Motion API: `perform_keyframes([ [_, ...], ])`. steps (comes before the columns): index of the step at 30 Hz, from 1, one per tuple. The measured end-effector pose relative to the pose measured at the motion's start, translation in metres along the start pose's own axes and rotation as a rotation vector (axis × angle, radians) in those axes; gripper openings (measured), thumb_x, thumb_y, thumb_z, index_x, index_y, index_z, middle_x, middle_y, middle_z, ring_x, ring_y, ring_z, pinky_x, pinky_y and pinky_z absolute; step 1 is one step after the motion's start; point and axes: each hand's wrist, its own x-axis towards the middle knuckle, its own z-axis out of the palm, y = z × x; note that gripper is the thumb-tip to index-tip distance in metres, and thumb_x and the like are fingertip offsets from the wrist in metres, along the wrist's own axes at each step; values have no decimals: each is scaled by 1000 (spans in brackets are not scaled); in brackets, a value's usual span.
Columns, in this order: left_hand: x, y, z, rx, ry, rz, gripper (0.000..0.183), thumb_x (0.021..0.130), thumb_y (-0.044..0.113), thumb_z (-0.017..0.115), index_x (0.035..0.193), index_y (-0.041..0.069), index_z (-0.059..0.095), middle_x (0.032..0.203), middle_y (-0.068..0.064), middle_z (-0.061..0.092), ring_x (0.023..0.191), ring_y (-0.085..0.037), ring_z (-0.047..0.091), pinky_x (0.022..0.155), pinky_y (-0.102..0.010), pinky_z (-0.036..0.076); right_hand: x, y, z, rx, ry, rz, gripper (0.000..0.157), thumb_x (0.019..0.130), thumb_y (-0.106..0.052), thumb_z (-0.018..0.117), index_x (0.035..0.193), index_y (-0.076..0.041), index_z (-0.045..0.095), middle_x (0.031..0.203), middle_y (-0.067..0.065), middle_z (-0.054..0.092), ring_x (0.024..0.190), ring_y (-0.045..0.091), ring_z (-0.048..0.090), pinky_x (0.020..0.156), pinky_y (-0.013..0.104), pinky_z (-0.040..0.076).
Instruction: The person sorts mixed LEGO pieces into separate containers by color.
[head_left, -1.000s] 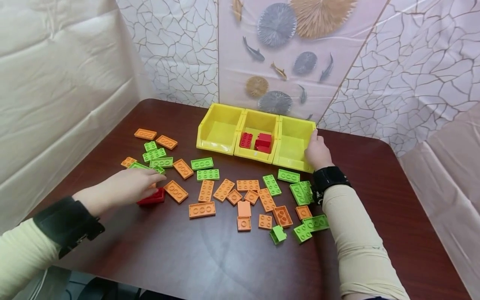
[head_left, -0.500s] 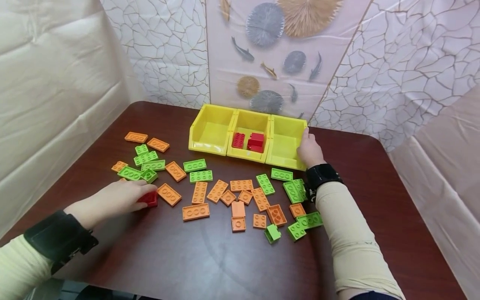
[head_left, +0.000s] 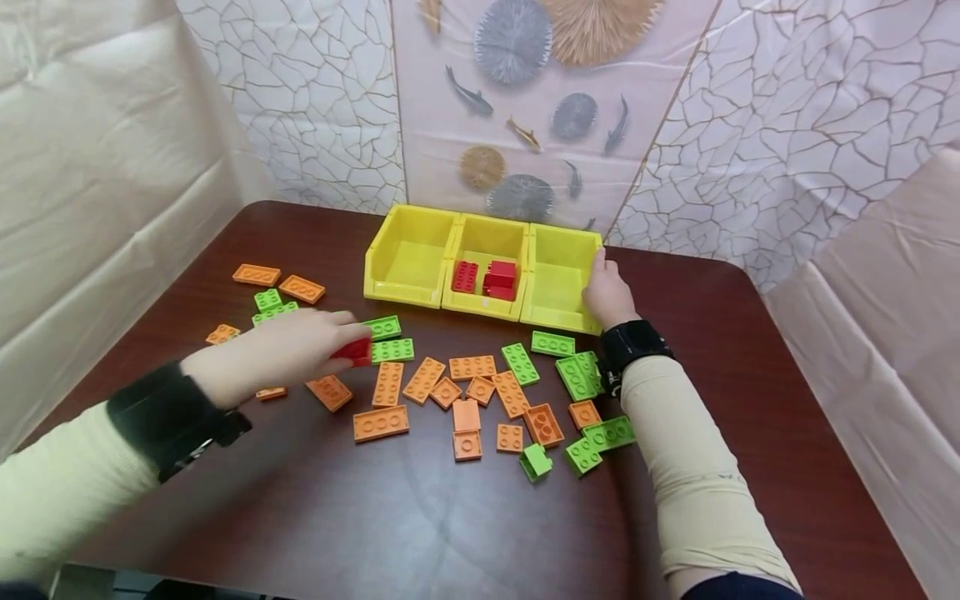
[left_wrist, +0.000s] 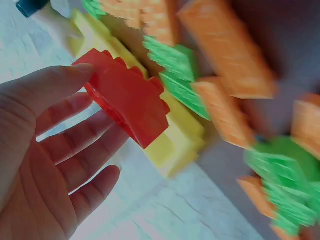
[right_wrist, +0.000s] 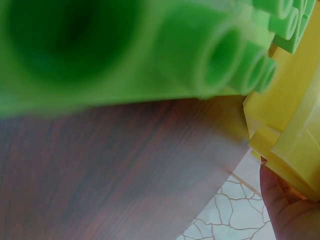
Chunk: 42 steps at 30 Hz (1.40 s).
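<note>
My left hand (head_left: 277,350) pinches a red toy building brick (left_wrist: 125,95) between thumb and fingers, with its row of studs showing in the left wrist view. In the head view, the held brick overlaps the left end of a green brick (head_left: 393,351). My right hand (head_left: 609,293) holds the right end wall of a row of three joined yellow bins (head_left: 558,318). Its fingers appear at the bin's edge in the right wrist view. Several red bricks (head_left: 501,277) lie in the middle bin; the two outer bins hold none.
Orange bricks (head_left: 381,423) and green bricks (head_left: 578,377) lie scattered over the dark wooden table (head_left: 420,517) in front of the bins. More orange bricks (head_left: 257,275) lie at the left. Part of a green brick (right_wrist: 200,50) fills the top of the right wrist view.
My left hand took the red brick from the left part of the table and has moved it right and toward the bins. The right hand keeps its hold. The head view has shifted slightly.
</note>
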Motion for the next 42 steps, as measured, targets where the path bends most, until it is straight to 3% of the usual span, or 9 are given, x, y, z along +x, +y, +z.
perform_keyframes([
  [6, 66, 21, -6, 87, -13, 125, 44, 81, 24, 73, 120, 10, 59, 100, -6, 62, 88, -22, 60, 79, -38, 50, 3, -2, -2, -7, 6, -8, 70, 94, -4, 40, 147, 1, -5, 141, 30, 24, 89, 41, 52, 77, 47, 44],
  [12, 145, 35, -10, 96, -5, 113, 51, 91, 21, 61, 136, 6, 44, 121, -12, 58, 108, -27, 55, 93, -39, 42, 4, -6, 0, 2, -8, 5, 70, 95, -4, 41, 147, 0, -5, 142, 29, 24, 85, 38, 52, 75, 45, 44],
  [17, 188, 37, -3, 133, 11, 73, 41, 93, 17, 56, 132, 7, 49, 119, -9, 55, 106, -24, 54, 93, -37, 41, 5, -6, 6, -3, -14, 2, 70, 94, -4, 41, 147, 0, -4, 142, 28, 25, 84, 36, 53, 74, 44, 44],
  [22, 206, 34, 10, 173, -3, 68, 30, 94, 14, 53, 122, 6, 55, 114, -10, 56, 103, -25, 55, 90, -37, 43, 5, -8, 7, -19, -3, 2, 69, 95, -5, 42, 147, 0, -3, 142, 28, 26, 81, 35, 53, 72, 42, 44],
  [26, 213, 32, 19, 173, 0, 46, 31, 94, 9, 49, 124, 6, 56, 118, -10, 58, 106, -24, 55, 92, -37, 43, 4, -10, 3, -17, -13, 5, 69, 95, -5, 41, 147, -1, -5, 144, 27, 24, 79, 34, 52, 70, 40, 43],
  [33, 220, 34, 28, 167, 56, 31, 27, 93, 10, 49, 118, 7, 59, 109, -9, 60, 98, -24, 56, 87, -37, 44, 2, -8, -1, -9, -22, 23, 70, 95, -5, 40, 147, -2, -7, 145, 26, 22, 82, 34, 53, 71, 41, 43],
  [37, 224, 35, 35, 169, 85, 32, 28, 92, 12, 52, 119, 7, 59, 112, -11, 59, 102, -25, 56, 89, -38, 44, 0, -6, -2, -12, -18, 29, 69, 95, -4, 40, 147, -2, -6, 144, 26, 23, 79, 33, 52, 70, 40, 43],
  [42, 222, 34, 31, 110, 96, 33, 31, 91, 16, 56, 121, 7, 58, 113, -11, 57, 101, -26, 56, 87, -38, 44, 0, 0, -3, -11, -17, 36, 70, 95, -4, 40, 147, -1, -7, 144, 26, 23, 86, 35, 53, 74, 42, 44],
])
